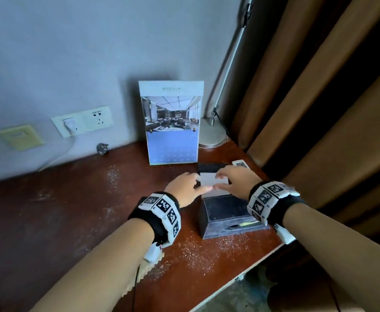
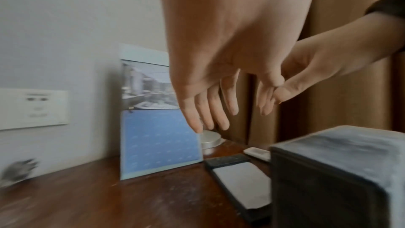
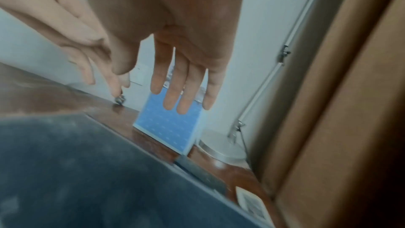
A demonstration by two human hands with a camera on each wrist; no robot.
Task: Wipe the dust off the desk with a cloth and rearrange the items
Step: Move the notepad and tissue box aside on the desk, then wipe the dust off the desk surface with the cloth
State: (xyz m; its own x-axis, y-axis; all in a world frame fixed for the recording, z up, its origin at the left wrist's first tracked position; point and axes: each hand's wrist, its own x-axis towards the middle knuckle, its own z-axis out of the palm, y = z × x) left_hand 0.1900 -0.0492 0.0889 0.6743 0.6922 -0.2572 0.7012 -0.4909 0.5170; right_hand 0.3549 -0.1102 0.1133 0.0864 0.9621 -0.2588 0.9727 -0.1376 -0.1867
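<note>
Both hands hover side by side above a white notepad in a black holder [image 1: 211, 177], which lies flat on the red-brown desk [image 1: 94, 210]. My left hand [image 1: 190, 186] has straight, spread fingers [image 2: 208, 110] and holds nothing. My right hand [image 1: 235, 180] is just as open, its fingers [image 3: 181, 84] empty, and its thumb is close to the left thumb. The left wrist view shows the notepad [image 2: 241, 183] untouched below them. A beige cloth with a zigzag edge [image 1: 149, 270] peeks from under my left forearm. White dust [image 1: 195, 251] speckles the desk.
A dusty dark tissue box [image 1: 227, 216] stands just in front of the notepad. Behind are an upright blue calendar card [image 1: 171, 124], a round lamp base [image 1: 213, 134] and a white remote [image 1: 240, 163]. A small crumpled silvery thing [image 1: 102, 149] lies by the wall. Brown curtains [image 1: 319, 97] hang at the right.
</note>
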